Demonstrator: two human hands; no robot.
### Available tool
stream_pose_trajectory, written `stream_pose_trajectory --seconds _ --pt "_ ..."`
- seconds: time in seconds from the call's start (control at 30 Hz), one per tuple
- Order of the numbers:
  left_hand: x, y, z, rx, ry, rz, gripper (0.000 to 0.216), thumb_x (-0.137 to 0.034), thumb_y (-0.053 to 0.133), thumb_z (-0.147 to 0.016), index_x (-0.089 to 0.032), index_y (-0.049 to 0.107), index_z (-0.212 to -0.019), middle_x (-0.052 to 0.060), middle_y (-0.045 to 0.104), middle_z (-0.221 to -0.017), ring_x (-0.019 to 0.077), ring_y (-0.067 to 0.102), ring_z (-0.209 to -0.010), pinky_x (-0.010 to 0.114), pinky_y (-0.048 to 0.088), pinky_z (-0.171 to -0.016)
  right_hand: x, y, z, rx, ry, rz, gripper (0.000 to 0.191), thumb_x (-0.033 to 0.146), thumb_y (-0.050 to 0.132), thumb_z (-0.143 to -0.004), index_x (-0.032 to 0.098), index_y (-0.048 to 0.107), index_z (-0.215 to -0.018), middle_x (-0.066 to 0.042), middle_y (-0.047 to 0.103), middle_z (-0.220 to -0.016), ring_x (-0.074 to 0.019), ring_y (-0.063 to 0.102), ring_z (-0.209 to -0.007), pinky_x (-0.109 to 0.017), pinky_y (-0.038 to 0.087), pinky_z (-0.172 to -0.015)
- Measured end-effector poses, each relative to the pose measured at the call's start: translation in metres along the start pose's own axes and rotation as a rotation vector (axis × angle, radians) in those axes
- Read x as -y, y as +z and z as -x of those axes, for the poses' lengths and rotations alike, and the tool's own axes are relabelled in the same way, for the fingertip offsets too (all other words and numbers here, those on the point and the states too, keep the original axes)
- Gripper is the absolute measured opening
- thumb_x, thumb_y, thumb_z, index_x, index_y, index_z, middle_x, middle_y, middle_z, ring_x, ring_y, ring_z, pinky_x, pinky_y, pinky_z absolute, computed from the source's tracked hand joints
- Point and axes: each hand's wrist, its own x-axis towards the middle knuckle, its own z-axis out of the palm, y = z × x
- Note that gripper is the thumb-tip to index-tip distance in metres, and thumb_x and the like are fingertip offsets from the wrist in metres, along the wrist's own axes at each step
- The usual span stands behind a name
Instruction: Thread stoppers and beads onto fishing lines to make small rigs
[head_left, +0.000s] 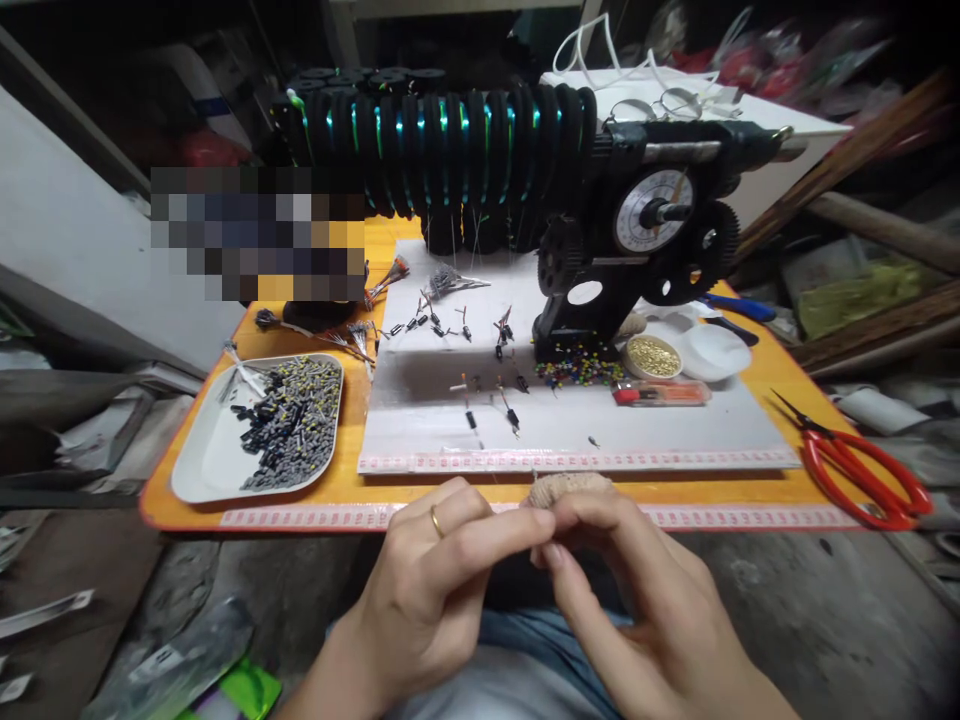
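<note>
My left hand [442, 580], with a ring on one finger, and my right hand [634, 590] meet at the front edge of the table. Thumb and fingers of both are pinched together at the fingertips. Whatever lies between them is too small or hidden to make out. Just behind the fingertips sits a beige wrapped roll [574, 486]. Farther back, on a white board [420, 410], lie several small black cylinders on short wires [512, 417]. A heap of tiny coloured beads [577, 366] is beside the foot of a black geared machine [480, 130] wound with shiny line.
At the left stands a white tray [196, 440] of small grey and black pieces. Red-handled scissors [862, 470] lie at the right edge. Near the machine are a dish of gold bits [654, 356] and a red-and-clear tube [661, 393]. Measuring tape [315, 516] runs along the table's front.
</note>
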Motion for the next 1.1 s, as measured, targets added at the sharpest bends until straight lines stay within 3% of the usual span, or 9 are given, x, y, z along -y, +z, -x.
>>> stream_pose_trajectory --seconds 0.1,0.4,0.6,0.77,0.83,0.9,0.97,1.03,1.1 --pt "0.0 0.002 0.001 -0.024 -0.003 0.036 0.061 0.006 0.052 -0.081 -0.026 0.048 -0.133 0.002 0.065 -0.083 0.0127 0.05 -0.063 0.026 0.041 -0.061 -0.001 0.002 0.0 -0.019 -0.003 0.032 0.031 0.004 0.054 -0.086 0.025 0.045 -0.108 -0.003 0.06 -0.096 -0.0138 0.063 -0.083 -0.024 0.053 -0.074" --pt "-0.009 0.012 0.001 -0.279 -0.001 0.064 0.056 0.004 0.059 -0.079 -0.03 0.054 -0.123 -0.003 0.061 -0.07 0.0109 0.05 -0.056 0.026 0.045 -0.057 0.006 0.008 -0.001 -0.125 -0.146 0.273 0.034 0.0 0.056 -0.081 0.025 0.043 -0.1 -0.001 0.066 -0.077 -0.017 0.067 -0.067 -0.028 0.053 -0.063" --pt "-0.01 0.012 -0.006 -0.283 0.055 0.174 0.063 0.014 0.055 -0.075 -0.023 0.05 -0.126 -0.002 0.058 -0.077 0.0099 0.05 -0.06 0.027 0.047 -0.059 0.008 0.01 -0.006 -0.271 -0.186 0.207 0.029 0.001 0.062 -0.08 0.023 0.049 -0.093 0.002 0.065 -0.071 -0.0124 0.064 -0.057 -0.024 0.052 -0.056" --pt "-0.007 0.007 -0.008 -0.325 0.053 0.17 0.066 0.018 0.051 -0.073 -0.021 0.049 -0.126 -0.002 0.057 -0.079 0.0106 0.053 -0.066 0.028 0.05 -0.063 0.003 0.009 -0.007 -0.268 -0.231 0.074 0.034 -0.008 0.057 -0.074 0.019 0.053 -0.096 -0.002 0.065 -0.082 -0.0131 0.065 -0.07 -0.024 0.055 -0.066" --pt "-0.007 0.006 -0.008 -0.311 -0.009 0.175 0.068 0.016 0.05 -0.075 -0.023 0.045 -0.131 0.0 0.058 -0.087 0.0123 0.057 -0.074 0.03 0.052 -0.069 0.003 0.005 -0.006 -0.242 -0.194 -0.031 0.035 -0.008 0.056 -0.074 0.019 0.053 -0.094 -0.001 0.061 -0.081 -0.0126 0.063 -0.071 -0.024 0.054 -0.067" --pt "-0.008 0.007 -0.009 -0.242 -0.053 0.189 0.073 0.014 0.048 -0.077 -0.025 0.035 -0.138 0.008 0.057 -0.114 0.0127 0.058 -0.081 0.031 0.053 -0.072 0.004 -0.001 -0.007 -0.214 -0.149 -0.125 0.034 -0.008 0.057 -0.074 0.02 0.052 -0.093 0.001 0.058 -0.079 -0.0124 0.062 -0.072 -0.025 0.053 -0.068" --pt "-0.009 0.009 -0.013 -0.136 -0.019 0.161 0.079 0.014 0.049 -0.076 -0.025 0.028 -0.143 0.016 0.045 -0.138 0.0117 0.059 -0.082 0.029 0.054 -0.07 0.007 -0.008 -0.009 -0.182 -0.1 -0.188 0.032 -0.006 0.058 -0.076 0.021 0.05 -0.092 0.002 0.056 -0.078 -0.012 0.061 -0.073 -0.024 0.053 -0.068" --pt "-0.009 0.01 -0.019 -0.055 0.06 0.069 0.08 0.013 0.053 -0.076 -0.021 0.028 -0.144 0.018 0.052 -0.136 0.0113 0.06 -0.08 0.026 0.055 -0.069 0.01 -0.015 -0.011 -0.151 -0.055 -0.214 0.03 -0.004 0.058 -0.079 0.022 0.048 -0.091 0.002 0.055 -0.08 -0.0119 0.06 -0.075 -0.023 0.053 -0.069" --pt "-0.009 0.008 -0.026 -0.04 0.098 -0.022 0.073 0.009 0.06 -0.078 -0.016 0.035 -0.142 0.013 0.068 -0.114 0.0123 0.063 -0.079 0.024 0.055 -0.071 0.011 -0.022 -0.013 -0.136 -0.025 -0.204 0.028 -0.001 0.058 -0.08 0.023 0.048 -0.089 0.002 0.054 -0.081 -0.0114 0.059 -0.076 -0.022 0.053 -0.068"
